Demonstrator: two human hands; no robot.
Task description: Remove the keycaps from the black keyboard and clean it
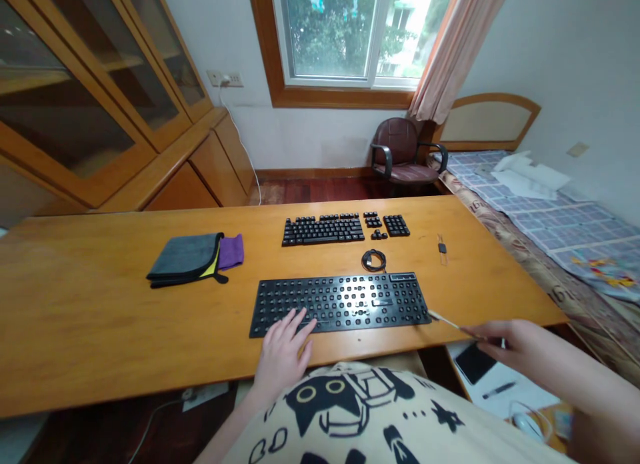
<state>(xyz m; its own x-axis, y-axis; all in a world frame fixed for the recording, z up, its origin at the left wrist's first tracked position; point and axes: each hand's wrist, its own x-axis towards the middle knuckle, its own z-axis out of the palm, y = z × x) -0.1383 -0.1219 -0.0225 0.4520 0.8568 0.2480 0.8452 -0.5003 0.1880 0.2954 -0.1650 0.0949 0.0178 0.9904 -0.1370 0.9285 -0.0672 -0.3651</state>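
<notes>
A black keyboard (320,325) with its keycaps off lies flat on the wooden desk in front of me, bare switches showing. My left hand (284,347) rests on its lower left edge, fingers spread. In my right hand (500,336) is a slim white stick (453,323) with a thicker pale tip, perhaps a brush. That tip is at the keyboard's lower right corner; whether it touches I cannot tell. Behind the keyboard is its coiled black cable (374,260). Farther back, the removed black keycaps (323,230) are laid out in keyboard order.
A folded grey cloth (185,256) and a purple cloth (231,251) lie at the left. A small wire keycap puller (443,249) sits at the right. Below the desk's right front edge, an open drawer holds a phone (475,363) and a pen (499,390).
</notes>
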